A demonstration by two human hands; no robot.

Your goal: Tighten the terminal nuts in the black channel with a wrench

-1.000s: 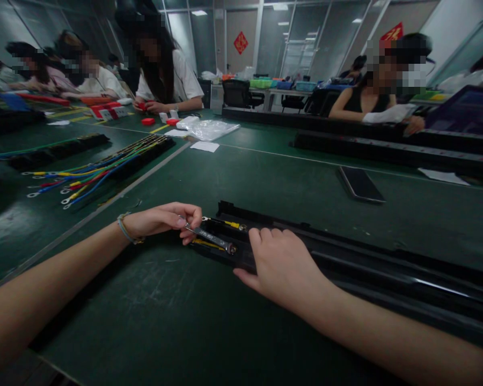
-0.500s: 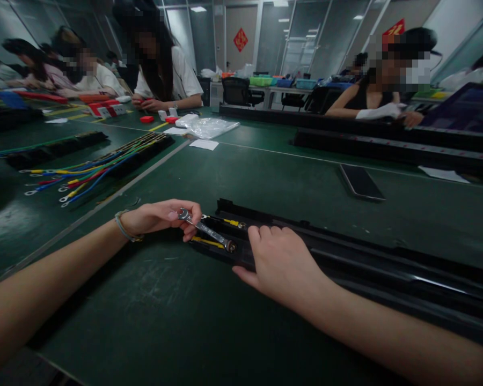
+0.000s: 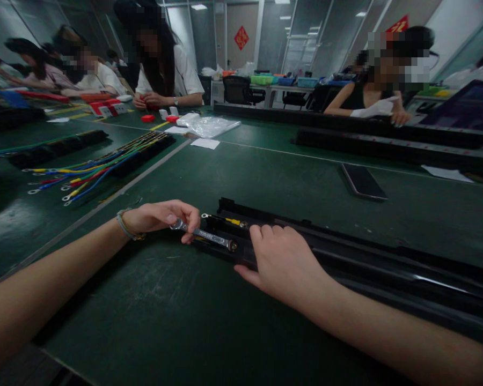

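My left hand (image 3: 171, 219) is closed around one end of a silver wrench (image 3: 209, 236). The wrench's ring end sits over a small bolt (image 3: 234, 245) inside a long black channel-shaped housing (image 3: 346, 241). Wrapped over the near part of that housing is my right hand (image 3: 284, 257), thumb on the near side and fingers across the top, pressing on it. Between the hands, a yellow-sleeved ring terminal lead (image 3: 231, 220) lies in the housing by a second bolt. Another yellow lead is mostly hidden under the wrench.
A phone (image 3: 363, 182) lies beyond the housing. To the left is a bundle of coloured wires (image 3: 92, 182) with ring terminals. Clear plastic bags (image 3: 211, 127), paper and red-and-white parts (image 3: 107, 107) stand further back. Co-workers sit across the green table (image 3: 153, 316); long black housings (image 3: 386, 142) lie before one.
My left hand has swung the wrench's handle end toward me, so it lies flatter across the housing. My right hand stays on the housing.
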